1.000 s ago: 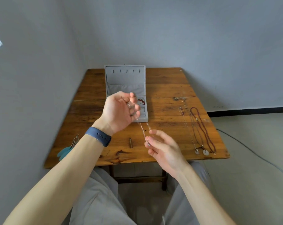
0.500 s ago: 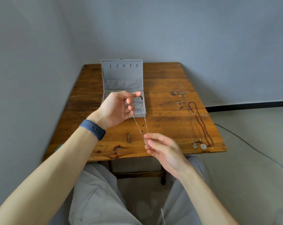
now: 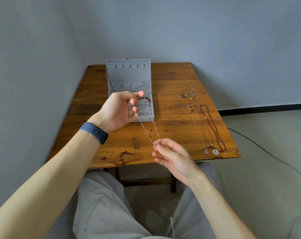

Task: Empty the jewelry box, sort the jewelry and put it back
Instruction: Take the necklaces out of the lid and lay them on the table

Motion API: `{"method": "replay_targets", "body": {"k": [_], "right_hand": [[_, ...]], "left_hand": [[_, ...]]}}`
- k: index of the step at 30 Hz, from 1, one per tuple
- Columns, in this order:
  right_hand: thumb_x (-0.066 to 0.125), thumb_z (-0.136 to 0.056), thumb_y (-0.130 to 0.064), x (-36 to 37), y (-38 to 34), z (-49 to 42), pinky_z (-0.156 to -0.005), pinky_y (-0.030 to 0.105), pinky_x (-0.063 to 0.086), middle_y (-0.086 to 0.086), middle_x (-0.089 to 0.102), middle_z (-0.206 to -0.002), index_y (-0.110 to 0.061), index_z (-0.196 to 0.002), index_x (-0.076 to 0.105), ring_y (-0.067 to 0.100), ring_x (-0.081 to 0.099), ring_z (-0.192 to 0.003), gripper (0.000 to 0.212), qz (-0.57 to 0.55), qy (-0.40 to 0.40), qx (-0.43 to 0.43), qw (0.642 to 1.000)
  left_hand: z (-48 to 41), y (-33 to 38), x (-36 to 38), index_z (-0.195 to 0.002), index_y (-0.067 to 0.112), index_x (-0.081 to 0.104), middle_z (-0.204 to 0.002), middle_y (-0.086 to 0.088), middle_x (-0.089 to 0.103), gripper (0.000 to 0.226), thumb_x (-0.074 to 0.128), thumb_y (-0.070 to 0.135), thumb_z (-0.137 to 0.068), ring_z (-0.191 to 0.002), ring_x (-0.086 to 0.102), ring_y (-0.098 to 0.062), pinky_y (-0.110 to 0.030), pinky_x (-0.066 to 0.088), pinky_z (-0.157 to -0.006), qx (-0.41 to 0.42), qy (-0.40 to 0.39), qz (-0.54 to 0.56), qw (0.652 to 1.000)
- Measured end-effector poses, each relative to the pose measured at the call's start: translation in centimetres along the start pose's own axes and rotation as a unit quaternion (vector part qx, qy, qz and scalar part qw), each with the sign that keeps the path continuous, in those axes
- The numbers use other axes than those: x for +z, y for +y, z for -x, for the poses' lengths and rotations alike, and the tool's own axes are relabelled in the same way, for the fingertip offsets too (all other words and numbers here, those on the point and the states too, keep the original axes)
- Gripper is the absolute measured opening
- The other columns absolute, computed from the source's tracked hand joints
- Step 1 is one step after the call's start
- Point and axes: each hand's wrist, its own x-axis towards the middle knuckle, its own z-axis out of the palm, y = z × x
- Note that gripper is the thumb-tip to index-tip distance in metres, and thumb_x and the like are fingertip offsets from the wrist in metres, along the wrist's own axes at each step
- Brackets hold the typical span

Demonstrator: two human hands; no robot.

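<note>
Left hand [image 3: 119,109] grips the upper end of a thin silver chain [image 3: 147,130]; right hand [image 3: 172,156] pinches its pendant end, chain taut between them above the table [image 3: 177,80]. Grey jewelry box [image 3: 129,73] stands open behind, tray holding a red beaded piece [image 3: 147,99] and small silver items. Three necklaces [image 3: 213,128] lie at the table's right.

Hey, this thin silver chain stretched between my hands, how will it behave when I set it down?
Probably limp: the silver chain runs straight only because the left hand and right hand pull it taut. Likely very light, being so fine. It may tangle if bunched; the necklaces on the table lie straight.
</note>
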Motion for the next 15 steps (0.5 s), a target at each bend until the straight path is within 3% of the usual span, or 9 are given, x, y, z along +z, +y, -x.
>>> {"method": "replay_targets", "body": {"k": [8,11,15], "right_hand": [[0.059,-0.099,-0.012,-0.7,0.0,-0.3,-0.085,0.034,0.058,0.01,0.071,-0.12,-0.011,-0.106,0.067,0.032,0.07,-0.108,0.011,-0.056,0.025,0.017,0.998],[0.06,-0.095,-0.007,-0.7,-0.4,-0.2,-0.082,0.032,0.057,0.011,0.071,-0.111,-0.011,-0.099,0.068,0.026,0.07,-0.098,0.01,-0.175,0.001,0.036,0.984],[0.061,-0.088,-0.009,-0.9,-1.0,0.1,-0.079,0.032,0.054,0.011,0.062,-0.096,-0.009,-0.09,0.066,0.023,0.063,-0.086,0.006,-0.344,-0.047,0.055,0.936]], "left_hand": [[0.1,0.0,-0.2,-0.072,0.022,0.057,-0.068,0.005,0.044,0.016,0.047,0.02,-0.085,-0.062,0.046,-0.014,-0.03,0.042,-0.07,-0.011,-0.031,-0.01,0.999],[-0.2,-0.2,-0.3,-0.072,0.022,0.056,-0.069,0.005,0.044,0.015,0.047,0.021,-0.085,-0.062,0.045,-0.015,-0.03,0.043,-0.069,-0.012,-0.016,-0.008,1.0],[-0.4,-0.6,-0.6,-0.076,0.021,0.056,-0.068,0.005,0.044,0.012,0.048,0.022,-0.086,-0.061,0.048,-0.015,-0.029,0.043,-0.067,-0.021,-0.004,-0.014,1.0]]}}
